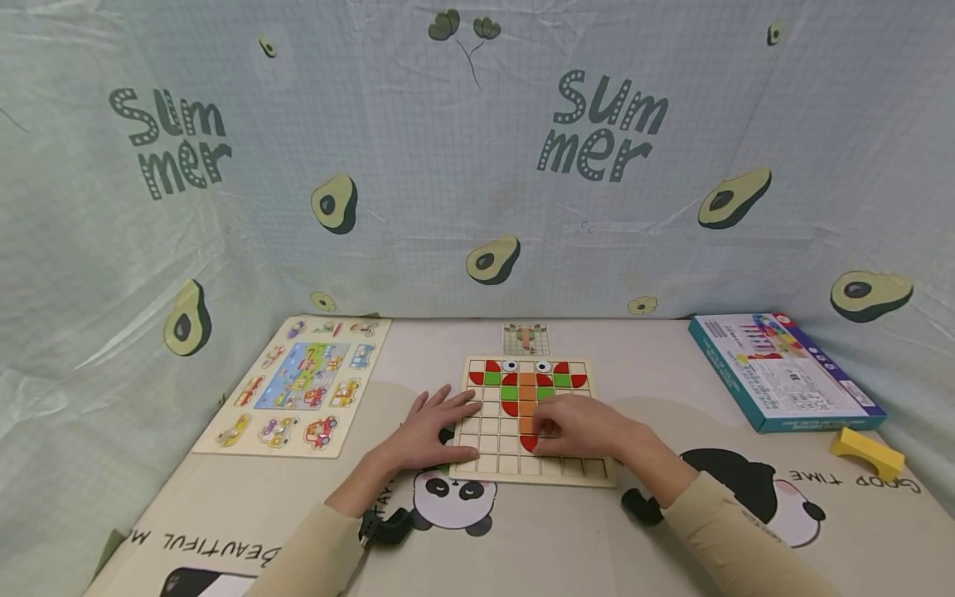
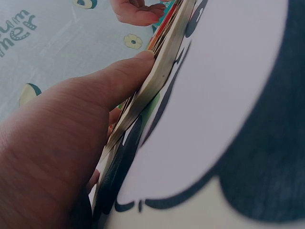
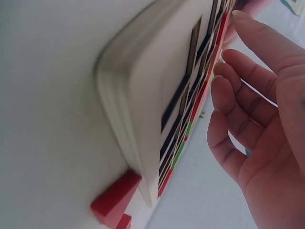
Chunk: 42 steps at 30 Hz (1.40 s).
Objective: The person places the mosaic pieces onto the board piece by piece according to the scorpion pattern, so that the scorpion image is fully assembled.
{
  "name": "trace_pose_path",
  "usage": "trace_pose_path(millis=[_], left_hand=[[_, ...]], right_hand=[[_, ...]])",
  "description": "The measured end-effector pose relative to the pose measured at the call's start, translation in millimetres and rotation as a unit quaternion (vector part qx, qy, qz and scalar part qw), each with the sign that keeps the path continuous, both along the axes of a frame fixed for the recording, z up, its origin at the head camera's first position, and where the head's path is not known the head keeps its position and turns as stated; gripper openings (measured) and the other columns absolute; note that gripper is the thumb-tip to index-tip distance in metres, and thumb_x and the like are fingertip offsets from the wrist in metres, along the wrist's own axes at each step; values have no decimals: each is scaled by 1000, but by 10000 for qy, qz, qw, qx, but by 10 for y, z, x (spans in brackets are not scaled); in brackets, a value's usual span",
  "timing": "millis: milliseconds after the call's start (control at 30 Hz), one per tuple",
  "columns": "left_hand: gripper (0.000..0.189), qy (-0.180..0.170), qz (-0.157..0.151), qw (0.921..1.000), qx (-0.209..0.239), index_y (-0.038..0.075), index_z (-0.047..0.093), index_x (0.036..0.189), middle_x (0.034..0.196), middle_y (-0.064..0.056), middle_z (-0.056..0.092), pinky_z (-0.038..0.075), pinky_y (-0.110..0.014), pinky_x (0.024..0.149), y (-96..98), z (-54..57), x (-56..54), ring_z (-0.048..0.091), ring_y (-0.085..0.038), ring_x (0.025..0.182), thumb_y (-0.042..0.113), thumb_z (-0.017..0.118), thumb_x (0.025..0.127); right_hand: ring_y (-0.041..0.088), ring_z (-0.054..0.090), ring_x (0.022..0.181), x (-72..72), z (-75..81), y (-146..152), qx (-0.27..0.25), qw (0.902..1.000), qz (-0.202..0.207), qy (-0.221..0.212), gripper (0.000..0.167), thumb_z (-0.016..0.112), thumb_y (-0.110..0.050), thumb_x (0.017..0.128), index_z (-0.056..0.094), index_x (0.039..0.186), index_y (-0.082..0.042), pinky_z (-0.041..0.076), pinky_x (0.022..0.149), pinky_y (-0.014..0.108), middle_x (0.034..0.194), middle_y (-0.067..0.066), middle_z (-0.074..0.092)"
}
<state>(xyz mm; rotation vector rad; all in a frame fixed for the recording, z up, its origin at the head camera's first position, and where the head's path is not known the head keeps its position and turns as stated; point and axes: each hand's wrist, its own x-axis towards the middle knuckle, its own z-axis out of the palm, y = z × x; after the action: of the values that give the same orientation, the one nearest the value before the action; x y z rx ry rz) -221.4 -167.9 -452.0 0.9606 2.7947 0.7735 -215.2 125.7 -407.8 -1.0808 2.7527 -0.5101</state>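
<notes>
A wooden grid board [image 1: 501, 466] lies flat, partly filled with red, green and orange pieces and two eye pieces. My left hand [image 1: 436, 431] rests spread over its left side, fingers on the squares and thumb near the lower rows. In the left wrist view, the thumb [image 2: 119, 78] lies against the board's edge. My right hand [image 1: 574, 425] is over the middle column; its thumb tip touches beside a rounded red piece [image 1: 528, 444] below the orange squares [image 1: 527, 406]. Its fingers [image 3: 233, 102] bend loosely in the right wrist view, with nothing visible between them.
A pattern card [image 1: 525, 338] lies behind the board. To the left is a vehicle picture puzzle [image 1: 358, 398]; to the right, a flat game box [image 1: 791, 377] and a yellow arch block [image 1: 867, 453]. A red block [image 3: 114, 200] sits beside the board in the right wrist view.
</notes>
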Motion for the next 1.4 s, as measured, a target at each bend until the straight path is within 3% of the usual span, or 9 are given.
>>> trace_pose_path(millis=[400, 633, 1033, 1400], left_hand=[[76, -6, -20, 10000, 27, 16, 50, 151, 161, -6, 36, 2, -60, 119, 4, 22, 16, 12, -38, 152, 52, 72, 88], [76, 3, -19, 10000, 66, 15, 50, 151, 161, -7, 36, 2, -61, 118, -7, 14, 13, 13, -39, 152, 52, 72, 88], [75, 6, -29, 10000, 90, 16, 50, 151, 161, -6, 36, 2, -61, 118, -7, 11, 15, 12, -39, 152, 51, 72, 89], [75, -17, -23, 9999, 100, 15, 50, 151, 161, -7, 36, 2, -61, 118, -7, 19, 21, 13, -39, 152, 51, 72, 89]], right_hand=[[9, 56, 83, 13, 57, 203, -223, 9984, -443, -267, 19, 81, -30, 88, 71, 99, -19, 53, 77, 28, 91, -13, 60], [9, 57, 83, 12, 106, 356, -514, 9973, -421, -300, 19, 79, -28, 90, 71, 103, -16, 53, 76, 27, 92, -13, 62], [15, 56, 90, 35, 147, 692, -645, 9940, -824, -314, 21, 78, -24, 91, 70, 106, -12, 52, 78, 33, 97, -5, 63], [18, 57, 95, 56, 150, 1009, -696, 9917, -1062, -190, 31, 77, -23, 91, 69, 118, -8, 55, 79, 33, 104, -5, 63]])
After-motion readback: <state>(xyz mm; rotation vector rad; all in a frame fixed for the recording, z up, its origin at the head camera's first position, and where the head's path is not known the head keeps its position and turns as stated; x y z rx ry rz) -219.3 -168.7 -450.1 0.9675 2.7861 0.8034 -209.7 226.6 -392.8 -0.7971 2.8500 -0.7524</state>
